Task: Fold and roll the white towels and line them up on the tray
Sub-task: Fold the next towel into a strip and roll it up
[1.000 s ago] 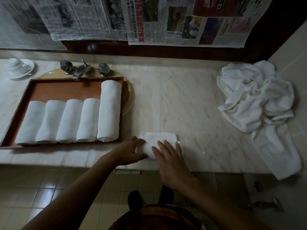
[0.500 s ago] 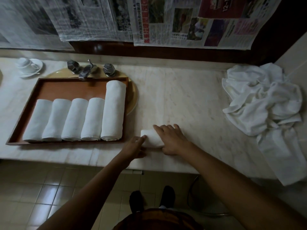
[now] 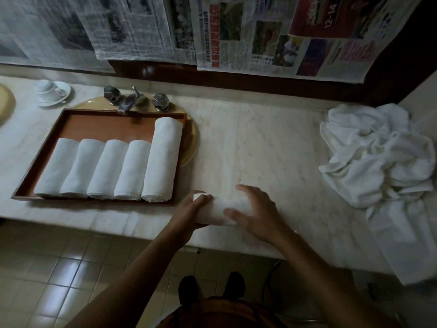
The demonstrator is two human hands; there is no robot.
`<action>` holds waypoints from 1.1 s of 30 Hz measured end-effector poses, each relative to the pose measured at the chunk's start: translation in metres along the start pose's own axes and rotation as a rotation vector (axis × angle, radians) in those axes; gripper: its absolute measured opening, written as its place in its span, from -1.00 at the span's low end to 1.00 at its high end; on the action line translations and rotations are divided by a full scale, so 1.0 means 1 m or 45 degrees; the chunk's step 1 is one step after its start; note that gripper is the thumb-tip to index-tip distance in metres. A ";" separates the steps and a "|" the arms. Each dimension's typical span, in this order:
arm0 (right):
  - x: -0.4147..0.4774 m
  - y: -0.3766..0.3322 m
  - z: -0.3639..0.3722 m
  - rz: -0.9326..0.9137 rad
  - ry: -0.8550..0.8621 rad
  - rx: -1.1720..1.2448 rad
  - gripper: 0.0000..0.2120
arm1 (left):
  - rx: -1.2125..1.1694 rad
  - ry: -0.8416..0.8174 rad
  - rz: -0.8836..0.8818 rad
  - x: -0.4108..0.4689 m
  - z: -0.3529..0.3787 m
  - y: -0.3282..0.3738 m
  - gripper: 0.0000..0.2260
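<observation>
A white rolled towel [image 3: 216, 209] lies crosswise near the counter's front edge, just right of the tray. My left hand [image 3: 189, 215] grips its left end from below and in front. My right hand [image 3: 257, 213] curls over its right end, thumb in front and fingers over the back. The brown wooden tray [image 3: 99, 112] holds several rolled white towels [image 3: 163, 159] side by side; the rightmost one is longer than the others. A heap of unfolded white towels [image 3: 378, 159] sits at the counter's right end, one hanging over the edge.
The tray rests over a yellow sink basin [image 3: 192, 145] with a metal tap [image 3: 128, 103] behind it. A white cup on a saucer [image 3: 50, 91] stands at the back left. Newspaper sheets [image 3: 248, 34] cover the wall. Marble counter [image 3: 260, 147] stretches between tray and heap.
The flat folded strip has been rolled up into a cylinder. Both hands shifted from pressing on top of it to holding its two ends, and the roll has come nearer the counter's front edge.
</observation>
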State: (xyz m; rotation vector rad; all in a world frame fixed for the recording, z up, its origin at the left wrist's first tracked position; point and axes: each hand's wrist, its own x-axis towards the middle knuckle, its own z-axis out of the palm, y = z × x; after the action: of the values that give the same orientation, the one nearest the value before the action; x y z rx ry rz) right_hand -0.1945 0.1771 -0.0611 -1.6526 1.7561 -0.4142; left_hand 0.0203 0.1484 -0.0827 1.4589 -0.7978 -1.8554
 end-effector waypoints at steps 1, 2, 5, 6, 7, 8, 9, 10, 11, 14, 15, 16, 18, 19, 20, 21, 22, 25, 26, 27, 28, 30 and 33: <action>-0.002 0.002 -0.005 0.194 0.066 0.295 -0.08 | -0.020 -0.001 0.032 -0.004 0.001 0.005 -0.73; -0.003 0.003 -0.009 0.391 0.080 0.589 -0.08 | -0.041 -0.020 0.062 -0.008 0.000 0.008 -0.73; -0.002 0.005 -0.020 0.719 -0.186 1.282 -0.37 | -0.025 -0.102 0.141 -0.019 0.005 0.016 -0.71; -0.001 0.004 -0.022 0.718 -0.219 1.392 -0.48 | -0.007 -0.104 0.171 -0.021 0.007 0.016 -0.70; 0.000 0.002 -0.024 0.689 -0.201 1.429 -0.55 | 0.004 -0.096 0.203 -0.024 0.010 0.016 -0.67; 0.003 -0.001 -0.023 0.663 -0.139 1.410 -0.59 | 0.013 -0.078 0.235 -0.025 0.012 0.015 -0.63; 0.007 -0.004 -0.021 0.634 -0.057 1.364 -0.63 | 0.023 -0.058 0.264 -0.026 0.013 0.014 -0.58; 0.009 -0.009 -0.020 0.595 0.024 1.309 -0.66 | 0.025 -0.034 0.282 -0.027 0.014 0.013 -0.53; 0.011 -0.015 -0.018 0.554 0.092 1.277 -0.68 | 0.014 -0.010 0.290 -0.028 0.014 0.014 -0.48; 0.014 -0.027 -0.014 0.454 0.181 1.211 -0.65 | -0.085 0.039 0.302 -0.032 0.010 0.015 -0.40; 0.014 -0.031 -0.012 0.432 0.182 1.211 -0.69 | -0.115 0.055 0.298 -0.034 0.007 0.015 -0.37; 0.014 -0.035 -0.011 0.411 0.168 1.222 -0.73 | -0.142 0.068 0.291 -0.036 0.005 0.015 -0.35; 0.012 -0.051 -0.008 0.352 0.083 1.222 -0.77 | -0.196 0.111 0.275 -0.039 -0.001 0.018 -0.38; 0.010 -0.062 -0.005 0.306 0.024 1.181 -0.77 | -0.229 0.140 0.273 -0.042 -0.006 0.020 -0.44; 0.008 -0.072 -0.003 0.250 -0.024 1.139 -0.80 | -0.258 0.163 0.283 -0.044 -0.012 0.023 -0.51; 0.008 -0.082 -0.001 0.197 -0.048 1.104 -0.85 | -0.282 0.171 0.309 -0.047 -0.020 0.028 -0.55; 0.009 -0.091 0.002 0.157 -0.055 1.082 -0.88 | -0.295 0.165 0.339 -0.049 -0.029 0.032 -0.58; 0.012 -0.122 0.009 0.118 -0.049 1.060 -0.91 | -0.333 0.192 0.423 -0.061 -0.060 0.046 -0.65; 0.014 -0.133 0.013 0.096 -0.045 1.051 -0.86 | -0.349 0.235 0.464 -0.065 -0.071 0.050 -0.66; 0.015 -0.146 0.017 0.075 -0.044 1.036 -0.78 | -0.369 0.293 0.503 -0.069 -0.083 0.054 -0.67; 0.017 -0.157 0.024 0.046 -0.037 1.017 -0.69 | -0.397 0.352 0.542 -0.073 -0.096 0.059 -0.67; 0.014 -0.183 0.041 0.003 0.011 0.972 -0.53 | -0.439 0.448 0.613 -0.082 -0.124 0.068 -0.62; 0.006 -0.222 0.077 -0.071 0.155 0.913 -0.45 | -0.431 0.499 0.694 -0.095 -0.167 0.081 -0.55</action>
State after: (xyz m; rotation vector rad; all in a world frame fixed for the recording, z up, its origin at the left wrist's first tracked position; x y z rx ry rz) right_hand 0.0223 0.1567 0.0261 -1.1696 1.3986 -1.0477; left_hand 0.2099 0.1611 0.0033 1.1831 -0.5763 -1.1780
